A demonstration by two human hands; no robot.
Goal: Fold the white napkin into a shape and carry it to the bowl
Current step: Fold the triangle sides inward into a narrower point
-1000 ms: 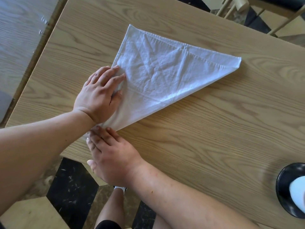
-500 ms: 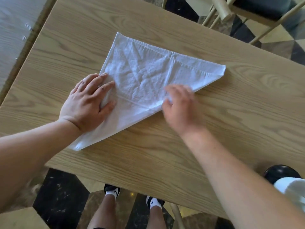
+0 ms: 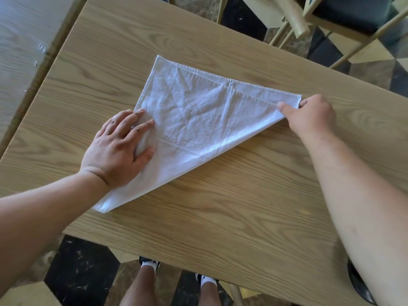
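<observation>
Head view: wooden table (image 3: 231,206) fills the frame; white napkin (image 3: 198,120), folded into a triangle (creased), lies centre. Left hand (image 3: 119,151) presses flat, fingers spread, on its left side; right hand (image 3: 309,113) pinches the right corner.

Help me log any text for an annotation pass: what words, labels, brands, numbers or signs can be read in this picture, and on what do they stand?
No readable words or numbers anywhere.
White napkin: plain cloth, no label or print showing.
Wooden table: only wood grain.
Socks: each bears a small dark logo mark, no letters, too small to name with certainty.
Left hand and right hand: nothing written.
</observation>
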